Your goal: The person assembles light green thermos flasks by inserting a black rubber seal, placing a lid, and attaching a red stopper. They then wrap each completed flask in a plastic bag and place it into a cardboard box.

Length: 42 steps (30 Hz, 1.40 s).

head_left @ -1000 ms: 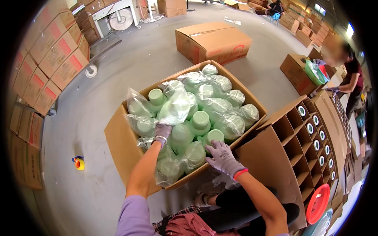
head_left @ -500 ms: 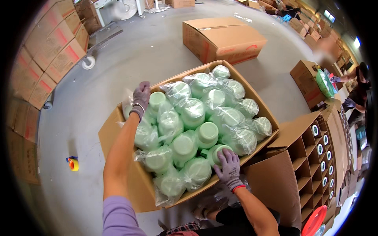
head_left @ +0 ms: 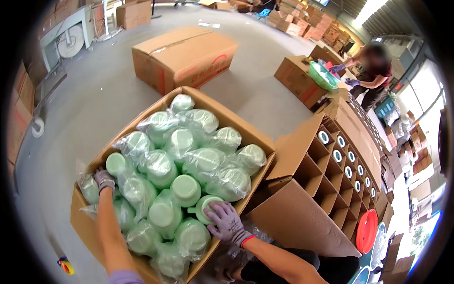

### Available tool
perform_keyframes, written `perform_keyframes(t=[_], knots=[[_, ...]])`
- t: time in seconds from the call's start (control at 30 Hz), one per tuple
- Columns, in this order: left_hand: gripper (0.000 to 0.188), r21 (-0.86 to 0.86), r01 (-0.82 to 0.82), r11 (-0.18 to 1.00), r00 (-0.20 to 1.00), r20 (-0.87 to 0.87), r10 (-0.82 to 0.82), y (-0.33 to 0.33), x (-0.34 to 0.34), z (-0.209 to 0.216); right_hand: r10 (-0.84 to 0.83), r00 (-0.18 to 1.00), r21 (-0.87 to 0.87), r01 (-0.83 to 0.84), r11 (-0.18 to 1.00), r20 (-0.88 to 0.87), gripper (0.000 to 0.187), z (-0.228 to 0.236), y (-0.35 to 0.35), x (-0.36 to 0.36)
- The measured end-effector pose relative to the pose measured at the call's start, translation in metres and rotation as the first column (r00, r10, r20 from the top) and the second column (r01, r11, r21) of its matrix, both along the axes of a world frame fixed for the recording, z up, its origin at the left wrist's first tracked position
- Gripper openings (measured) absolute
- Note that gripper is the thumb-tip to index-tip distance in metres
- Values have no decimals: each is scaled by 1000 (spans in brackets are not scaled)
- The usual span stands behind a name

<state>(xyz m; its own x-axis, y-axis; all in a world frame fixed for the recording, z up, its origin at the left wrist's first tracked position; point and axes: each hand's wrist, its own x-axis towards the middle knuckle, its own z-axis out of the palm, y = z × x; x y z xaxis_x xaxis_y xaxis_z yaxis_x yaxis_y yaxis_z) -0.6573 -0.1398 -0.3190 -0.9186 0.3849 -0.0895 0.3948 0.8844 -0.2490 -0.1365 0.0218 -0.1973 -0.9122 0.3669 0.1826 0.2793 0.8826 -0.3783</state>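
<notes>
Compared with half a second ago, the left hand (head_left: 104, 179) has dropped to the open carton (head_left: 189, 97) near wall, fingers curled among bagged green cups (head_left: 161, 165), grip uncertain, while the right hand (head_left: 227, 222) rests flat, fingers spread, on one unbagged cup (head_left: 204, 208)

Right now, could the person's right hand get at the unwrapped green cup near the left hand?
Probably yes, with a stretch. The right hand rests on a green cup at the open box's near edge; the unwrapped cup lies uncovered across the bagged cups, by the left hand.
</notes>
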Motion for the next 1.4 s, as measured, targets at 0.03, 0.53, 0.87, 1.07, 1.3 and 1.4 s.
perform_keyframes(t=[0.03,0.53,0.87,1.07,1.3,1.4], knots=[[34,2,-3,1000,1000,13,3,10,10,9,-9,1000,10,9,1000,-2,57,-2,-3,2],[34,976,203,-72,783,-207,-586,25,182,312,-264,906,-426,107,898,-330,86,88,20,10],[55,646,-476,597,-699,134,-702,62,542,291,-269,875,-407,91,909,-403,69,339,-95,215],[49,531,-506,680,-666,260,-699,31,641,286,-521,779,-528,296,796,-348,65,240,-145,319],[46,777,-381,501,-267,426,-864,-7,666,320,-657,634,-479,464,745,-408,66,220,-156,361],[45,874,-287,392,-203,344,-917,-6,680,322,-618,693,-690,239,684,-372,69,223,-163,365]])
